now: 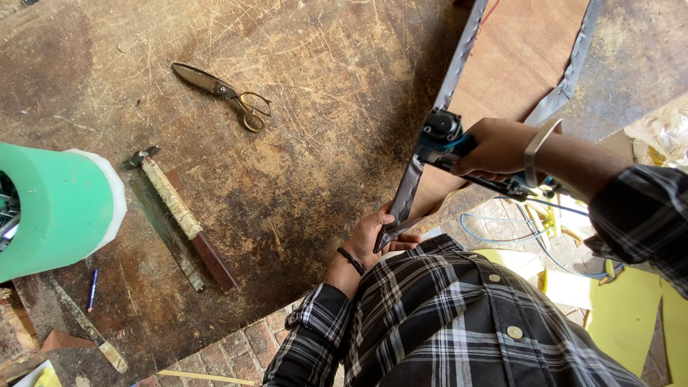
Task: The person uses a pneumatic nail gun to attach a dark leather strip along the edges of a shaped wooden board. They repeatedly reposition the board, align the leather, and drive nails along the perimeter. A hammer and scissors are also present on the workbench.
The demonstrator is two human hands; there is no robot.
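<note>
While left hand (373, 240) pinches grey strip (430, 129), narrow, creased, right hand (494, 147) clenches blue stapler (441, 140).

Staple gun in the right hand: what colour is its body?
Blue with a black round cap, on the staple gun gripped by the right hand; head view.

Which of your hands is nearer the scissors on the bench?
Left. The left hand grips the lower end of the grey strip, below and right of the scissors. The right hand, holding the blue power tool, is farther right across the strip.
</note>
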